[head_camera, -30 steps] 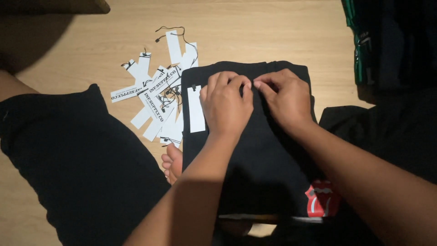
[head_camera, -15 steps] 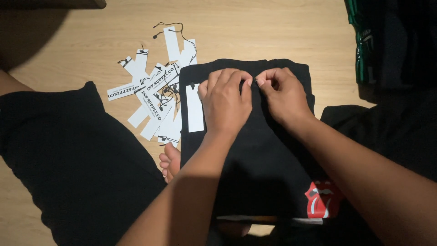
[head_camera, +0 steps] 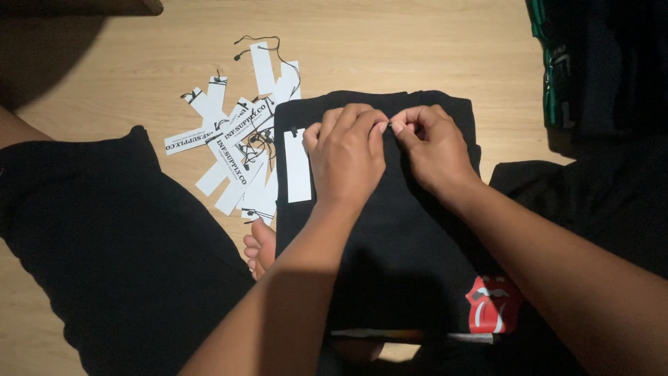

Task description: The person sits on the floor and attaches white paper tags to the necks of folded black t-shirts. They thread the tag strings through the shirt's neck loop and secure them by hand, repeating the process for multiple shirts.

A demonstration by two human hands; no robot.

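Fingertips of both hands meet near the top edge of a folded black garment (head_camera: 390, 230), pinching something too small to make out against the dark cloth. Left hand (head_camera: 348, 157) lies curled, knuckles up, on the upper middle of the garment; right hand (head_camera: 431, 150) sits just beside it, its thumb and forefinger closed and touching the left fingertips. One white paper tag (head_camera: 298, 167) hangs on the garment just left of the left hand, with a short dark string at its top. The garment lies directly under both hands, on the person's lap, with a red printed patch (head_camera: 492, 305) at its lower right. A bare foot (head_camera: 259, 247) shows at its left edge. Farther left, a loose heap of white tags (head_camera: 236, 150) with black strings rests on the wooden surface (head_camera: 390, 49); I count roughly ten, overlapping. A pile of dark clothing (head_camera: 598, 63) with green trim sits at the upper right.
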